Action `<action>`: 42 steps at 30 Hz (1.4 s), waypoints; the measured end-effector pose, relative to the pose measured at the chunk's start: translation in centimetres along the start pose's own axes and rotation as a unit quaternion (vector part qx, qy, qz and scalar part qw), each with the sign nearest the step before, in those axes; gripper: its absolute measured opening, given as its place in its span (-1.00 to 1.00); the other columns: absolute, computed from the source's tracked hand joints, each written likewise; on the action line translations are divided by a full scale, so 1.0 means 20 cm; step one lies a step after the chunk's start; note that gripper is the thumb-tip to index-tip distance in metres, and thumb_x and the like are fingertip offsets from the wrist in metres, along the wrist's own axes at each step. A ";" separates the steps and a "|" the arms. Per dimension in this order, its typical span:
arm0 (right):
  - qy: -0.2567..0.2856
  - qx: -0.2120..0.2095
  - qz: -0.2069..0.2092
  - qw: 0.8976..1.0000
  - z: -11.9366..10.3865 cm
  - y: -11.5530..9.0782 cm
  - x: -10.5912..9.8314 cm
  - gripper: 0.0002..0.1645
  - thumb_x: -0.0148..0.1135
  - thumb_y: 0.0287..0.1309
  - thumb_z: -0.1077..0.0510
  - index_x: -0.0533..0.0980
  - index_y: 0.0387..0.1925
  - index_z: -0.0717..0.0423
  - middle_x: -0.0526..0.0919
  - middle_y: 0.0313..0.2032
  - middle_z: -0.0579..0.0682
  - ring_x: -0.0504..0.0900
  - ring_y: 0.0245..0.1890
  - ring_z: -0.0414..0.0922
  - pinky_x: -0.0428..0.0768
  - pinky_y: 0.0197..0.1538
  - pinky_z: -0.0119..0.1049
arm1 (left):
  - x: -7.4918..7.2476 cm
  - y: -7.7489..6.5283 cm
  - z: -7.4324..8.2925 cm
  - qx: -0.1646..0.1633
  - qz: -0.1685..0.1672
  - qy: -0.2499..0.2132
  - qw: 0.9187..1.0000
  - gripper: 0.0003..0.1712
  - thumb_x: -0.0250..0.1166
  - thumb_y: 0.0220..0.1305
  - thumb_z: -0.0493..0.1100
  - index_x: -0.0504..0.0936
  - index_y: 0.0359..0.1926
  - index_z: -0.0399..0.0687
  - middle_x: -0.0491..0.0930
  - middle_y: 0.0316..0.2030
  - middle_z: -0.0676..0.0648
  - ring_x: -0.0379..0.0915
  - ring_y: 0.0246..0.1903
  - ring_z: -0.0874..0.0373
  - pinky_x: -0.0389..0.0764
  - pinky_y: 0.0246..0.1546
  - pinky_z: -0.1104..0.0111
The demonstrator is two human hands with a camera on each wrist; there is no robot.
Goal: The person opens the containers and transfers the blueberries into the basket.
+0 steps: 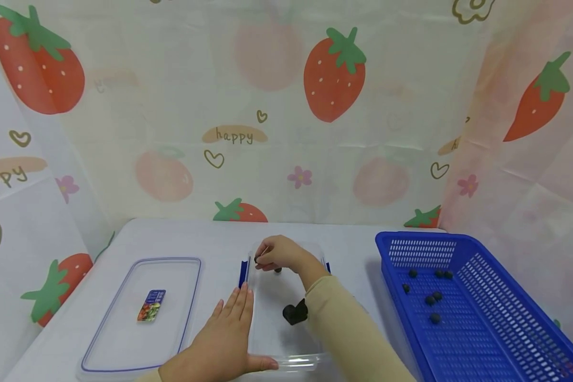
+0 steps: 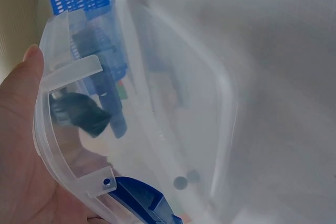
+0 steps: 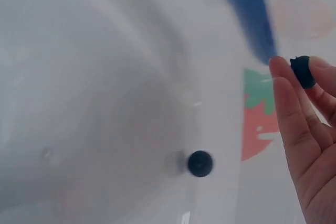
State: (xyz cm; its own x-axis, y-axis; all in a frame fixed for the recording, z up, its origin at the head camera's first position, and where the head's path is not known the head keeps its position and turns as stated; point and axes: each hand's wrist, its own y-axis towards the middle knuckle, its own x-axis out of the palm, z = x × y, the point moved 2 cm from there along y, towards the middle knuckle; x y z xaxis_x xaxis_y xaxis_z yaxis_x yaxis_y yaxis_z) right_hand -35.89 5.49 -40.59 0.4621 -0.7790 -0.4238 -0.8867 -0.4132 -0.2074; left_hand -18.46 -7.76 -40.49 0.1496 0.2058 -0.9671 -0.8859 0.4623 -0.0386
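My right hand (image 1: 279,253) is over the far end of a clear plastic box (image 1: 272,339). Between thumb and fingers it pinches a blueberry (image 3: 302,72), whose crown shows in the right wrist view. Another blueberry (image 3: 200,163) lies in the box below that hand. Along the box's left side rests my left hand (image 1: 226,331), its fingers straight and its thumb at the near rim. The left wrist view shows that thumb (image 2: 23,80) against the clear wall, near a blue clip (image 2: 144,200).
A blue plastic basket (image 1: 492,318) on the right holds several blueberries (image 1: 430,300). To the left lies a clear lid (image 1: 119,339) with blue edging and a colourful label (image 1: 151,306). A black object (image 1: 294,313) shows beside the right sleeve; its kind is unclear.
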 end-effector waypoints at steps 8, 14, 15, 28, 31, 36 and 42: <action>0.039 -0.029 -0.015 0.999 -0.09 -0.07 -0.12 -0.87 0.23 0.08 0.29 0.51 -0.28 0.22 0.64 -0.31 0.09 0.64 -0.17 0.05 0.59 -0.17 -0.26 | 0.00 0.00 0.00 -0.005 -0.005 0.013 1.000 0.51 -0.15 -0.35 0.76 -0.04 0.36 -0.37 -0.16 0.38 -0.32 -0.25 0.36 -0.18 0.00 0.21 -0.13; 0.036 -0.060 -0.016 0.997 -0.18 -0.16 -0.25 -0.85 0.21 0.12 0.28 0.50 -0.23 0.22 0.62 -0.26 0.11 0.65 -0.19 -0.03 0.57 -0.11 -0.23 | 0.00 0.01 0.00 -0.012 -0.013 0.010 1.000 0.49 -0.08 -0.32 0.73 -0.06 0.37 -0.36 -0.18 0.38 -0.31 -0.28 0.36 -0.18 -0.03 0.22 -0.14; 0.032 -0.063 -0.016 0.997 -0.19 -0.18 -0.27 -0.85 0.20 0.12 0.27 0.50 -0.23 0.22 0.62 -0.26 0.11 0.64 -0.18 -0.02 0.57 -0.11 -0.23 | 0.00 0.01 0.00 -0.012 -0.013 0.010 1.000 0.49 -0.06 -0.32 0.72 -0.06 0.37 -0.36 -0.18 0.38 -0.31 -0.28 0.36 -0.18 -0.03 0.22 -0.14; 0.032 -0.109 -0.021 0.993 -0.28 -0.40 -0.52 -0.81 0.18 0.13 0.29 0.47 -0.19 0.29 0.55 -0.23 0.17 0.63 -0.14 -0.01 0.55 -0.06 -0.19 | 0.00 0.00 0.00 -0.008 -0.010 0.011 1.000 0.49 -0.08 -0.31 0.72 -0.07 0.37 -0.37 -0.19 0.38 -0.32 -0.27 0.36 -0.19 -0.01 0.22 -0.13; 0.027 -0.116 -0.022 0.993 -0.28 -0.47 -0.59 -0.79 0.19 0.12 0.29 0.46 -0.19 0.31 0.54 -0.25 0.18 0.62 -0.13 0.03 0.55 -0.06 -0.18 | 0.00 0.00 0.00 -0.006 -0.006 0.011 1.000 0.48 -0.06 -0.29 0.71 -0.07 0.37 -0.37 -0.19 0.38 -0.32 -0.28 0.36 -0.19 -0.01 0.22 -0.12; 0.003 -0.125 -0.016 0.992 -0.26 -0.58 -0.73 -0.77 0.19 0.14 0.28 0.44 -0.17 0.33 0.54 -0.23 0.18 0.62 -0.15 0.02 0.55 -0.06 -0.18 | 0.01 0.00 0.00 0.002 0.007 0.014 1.000 0.46 -0.01 -0.26 0.68 -0.05 0.36 -0.39 -0.17 0.37 -0.34 -0.26 0.36 -0.20 -0.01 0.22 -0.12; -0.029 -0.124 0.015 0.992 -0.16 -0.71 -0.89 -0.74 0.17 0.15 0.27 0.42 -0.15 0.36 0.55 -0.22 0.20 0.63 -0.17 -0.01 0.56 -0.09 -0.21 | 0.01 0.00 0.00 0.008 0.019 0.023 1.000 0.47 -0.08 -0.28 0.71 -0.04 0.35 -0.40 -0.15 0.37 -0.35 -0.23 0.35 -0.21 0.01 0.22 -0.11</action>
State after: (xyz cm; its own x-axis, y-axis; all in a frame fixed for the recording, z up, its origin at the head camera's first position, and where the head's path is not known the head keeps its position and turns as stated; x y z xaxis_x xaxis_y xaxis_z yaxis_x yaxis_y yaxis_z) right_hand -31.57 23.72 -27.27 0.4279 -0.7675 -0.4773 -0.8660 -0.4993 0.0265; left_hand -18.35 -7.72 -40.68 0.0960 0.1842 -0.9782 -0.8833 0.4687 0.0015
